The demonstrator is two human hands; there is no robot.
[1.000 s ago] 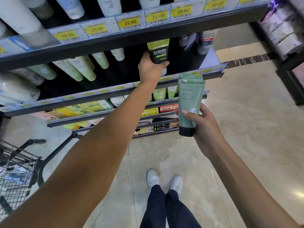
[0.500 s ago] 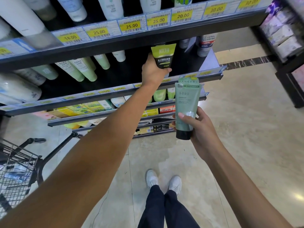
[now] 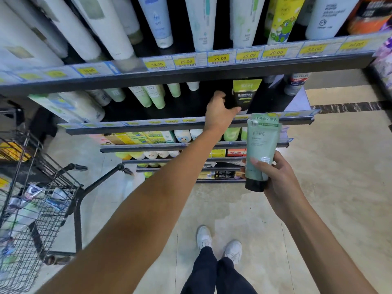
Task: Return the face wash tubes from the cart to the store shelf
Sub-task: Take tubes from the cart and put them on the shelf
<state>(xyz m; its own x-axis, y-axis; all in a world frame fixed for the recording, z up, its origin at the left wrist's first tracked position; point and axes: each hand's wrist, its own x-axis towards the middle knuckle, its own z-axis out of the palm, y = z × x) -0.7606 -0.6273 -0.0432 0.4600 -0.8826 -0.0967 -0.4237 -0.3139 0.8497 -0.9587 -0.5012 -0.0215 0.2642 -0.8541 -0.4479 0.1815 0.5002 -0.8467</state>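
- A wire shopping cart stands at the near left on the tiled floor, with several packaged items, too blurred to name, lying in its basket.
- The store shelf runs across the far side in tiers, each edge lined with yellow price tags; white and pale tubes stand cap-down on the top tier.
- The left hand reaches onto the second tier, fingers and thumb curled round the lower end of a black tube with a lime-green top, which stands upright on that tier, right of a row of light-green tubes.
- The right hand is nearer and further right, gripping a sage-green face wash tube low on its body, black cap down, held upright in the air in front of the shelf edges.
- White shoes and dark trousers show at the near centre.
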